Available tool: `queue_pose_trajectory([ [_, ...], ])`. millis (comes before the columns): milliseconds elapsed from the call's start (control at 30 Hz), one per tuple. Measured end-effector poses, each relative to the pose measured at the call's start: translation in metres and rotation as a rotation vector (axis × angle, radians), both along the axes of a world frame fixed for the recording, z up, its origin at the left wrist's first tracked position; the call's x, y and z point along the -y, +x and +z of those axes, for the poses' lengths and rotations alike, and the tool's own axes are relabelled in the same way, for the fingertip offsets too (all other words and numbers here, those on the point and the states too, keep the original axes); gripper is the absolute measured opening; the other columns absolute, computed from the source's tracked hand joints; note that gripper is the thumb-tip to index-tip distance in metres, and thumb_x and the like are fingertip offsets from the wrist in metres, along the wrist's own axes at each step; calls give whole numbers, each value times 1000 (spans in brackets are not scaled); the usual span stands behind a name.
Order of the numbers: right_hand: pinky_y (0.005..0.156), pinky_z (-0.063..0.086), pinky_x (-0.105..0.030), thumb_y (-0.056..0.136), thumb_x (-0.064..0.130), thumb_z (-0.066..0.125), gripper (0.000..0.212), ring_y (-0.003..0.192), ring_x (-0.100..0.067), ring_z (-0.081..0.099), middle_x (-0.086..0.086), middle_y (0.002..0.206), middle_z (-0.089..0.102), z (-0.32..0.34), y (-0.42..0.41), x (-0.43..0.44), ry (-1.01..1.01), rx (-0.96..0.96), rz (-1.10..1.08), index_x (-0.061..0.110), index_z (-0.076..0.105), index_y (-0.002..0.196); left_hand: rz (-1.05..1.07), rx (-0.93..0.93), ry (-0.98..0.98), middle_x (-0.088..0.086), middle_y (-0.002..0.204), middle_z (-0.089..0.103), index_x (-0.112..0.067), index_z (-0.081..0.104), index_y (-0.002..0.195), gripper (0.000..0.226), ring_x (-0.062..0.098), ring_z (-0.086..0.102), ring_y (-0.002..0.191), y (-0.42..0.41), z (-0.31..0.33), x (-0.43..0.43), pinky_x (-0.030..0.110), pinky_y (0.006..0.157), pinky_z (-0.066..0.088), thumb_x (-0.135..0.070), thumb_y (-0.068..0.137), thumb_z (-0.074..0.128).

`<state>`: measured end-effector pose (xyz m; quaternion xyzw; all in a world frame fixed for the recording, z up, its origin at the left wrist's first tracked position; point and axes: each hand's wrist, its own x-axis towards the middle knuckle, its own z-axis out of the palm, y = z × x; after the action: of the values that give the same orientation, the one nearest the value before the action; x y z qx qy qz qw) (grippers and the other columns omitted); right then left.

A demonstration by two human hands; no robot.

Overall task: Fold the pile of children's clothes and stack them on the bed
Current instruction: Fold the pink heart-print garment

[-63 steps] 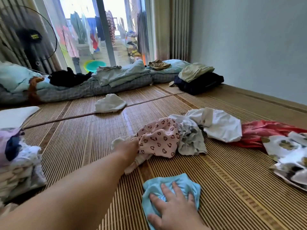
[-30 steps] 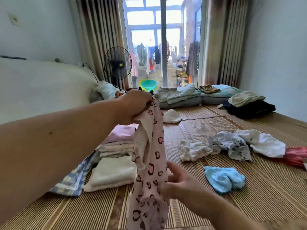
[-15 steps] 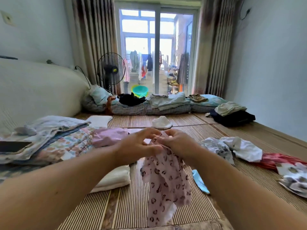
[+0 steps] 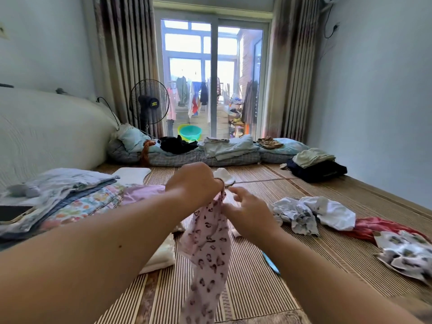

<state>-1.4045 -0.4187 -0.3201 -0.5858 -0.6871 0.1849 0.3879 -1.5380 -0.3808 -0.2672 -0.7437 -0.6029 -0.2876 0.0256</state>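
Note:
My left hand (image 4: 195,183) grips the top edge of a pink garment with dark heart prints (image 4: 207,256), which hangs down over the bamboo mat (image 4: 257,288). My right hand (image 4: 247,211) is just right of it, thumb side against the cloth, fingers spread forward and relaxed. A folded stack (image 4: 77,202) of clothes lies on the left, with a folded white piece (image 4: 161,257) below my left arm. Unfolded clothes lie on the right: a white and grey heap (image 4: 311,212), a red piece (image 4: 378,226), and a white printed piece (image 4: 406,252). A light blue garment (image 4: 271,263) peeks out under my right arm.
A phone (image 4: 14,212) lies on the left stack. Bedding and pillows (image 4: 210,153) line the far edge, with dark and green folded items (image 4: 315,164) at the right. A small white piece (image 4: 225,175) lies mid-mat. A fan (image 4: 149,105) stands by the glass door.
I took the pink heart-print garment off the mat and lifted it in front of me. Since half a second ago my right hand has let go of its top edge and spread its fingers.

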Motion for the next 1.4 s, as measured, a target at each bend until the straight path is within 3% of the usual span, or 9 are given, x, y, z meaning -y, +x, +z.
queue_pose_trajectory([
  [133, 73, 48, -30, 86, 36, 56, 22, 91, -19, 64, 0, 92, 70, 10, -23, -6, 241, 86, -134, 21, 69, 93, 18, -134, -38, 1, 76, 59, -17, 57, 66, 25, 20, 58, 74, 0, 10, -1, 27, 55, 38, -39, 77, 58],
  [233, 54, 42, -30, 85, 23, 52, 25, 65, -21, 56, -1, 63, 59, 10, -20, -17, 221, 154, -166, 17, 56, 61, -14, -225, -11, 2, 78, 59, -15, 57, 69, 26, 16, 55, 70, -4, 19, 2, 26, 51, 35, -36, 83, 56],
  [400, 54, 39, -23, 89, 22, 54, 18, 67, -17, 57, 1, 71, 60, 2, 16, -21, -41, 370, -105, 17, 63, 74, 85, -118, -81, 0, 67, 60, -15, 60, 64, 27, 16, 55, 63, -47, 43, 1, 25, 54, 37, -32, 84, 59],
  [500, 57, 49, -21, 89, 21, 63, 8, 66, -10, 61, 7, 77, 64, 15, 40, -10, -51, 179, 56, 28, 65, 94, 131, -55, -137, 4, 75, 69, -13, 72, 74, 16, 19, 61, 68, -75, 49, 0, 30, 60, 47, -21, 82, 60],
  [667, 55, 54, -21, 88, 7, 64, 21, 64, -12, 68, 1, 80, 71, 60, 55, 11, -15, -197, 318, 22, 68, 101, -296, 184, -425, -2, 69, 62, -21, 68, 87, 7, 12, 47, 57, -98, 46, 4, 21, 50, 41, -14, 88, 66],
  [867, 74, 58, -31, 85, 27, 68, 11, 76, -21, 72, -3, 81, 76, 77, 67, 12, -64, 55, 375, 22, 77, 82, -584, 551, -679, 6, 72, 61, -21, 64, 60, 46, 16, 49, 59, -110, 51, 18, 18, 44, 41, 13, 89, 49],
  [1067, 60, 48, -20, 76, 45, 71, 34, 59, -9, 63, 0, 65, 68, 79, 70, 22, -126, 269, 441, 12, 72, 70, -344, -331, -513, -5, 77, 73, -25, 77, 81, 31, 5, 57, 63, -95, 47, 25, 18, 64, 48, -8, 84, 51],
  [1300, 73, 58, -34, 68, 27, 76, 28, 75, -29, 70, -19, 76, 72, 74, 79, 21, -28, -140, 264, 1, 66, 67, -457, 76, -359, -10, 51, 44, -21, 49, 47, 55, 4, 45, 56, -103, 28, 23, 20, 56, 33, -71, 57, 69],
  [1400, 60, 54, -29, 74, 17, 79, 28, 62, -22, 65, -8, 62, 66, 72, 68, 17, 13, -205, 151, 10, 56, 60, -356, 361, -208, -9, 56, 57, -19, 51, 60, 37, 6, 57, 54, -87, 18, 17, 21, 54, 42, -41, 76, 76],
])
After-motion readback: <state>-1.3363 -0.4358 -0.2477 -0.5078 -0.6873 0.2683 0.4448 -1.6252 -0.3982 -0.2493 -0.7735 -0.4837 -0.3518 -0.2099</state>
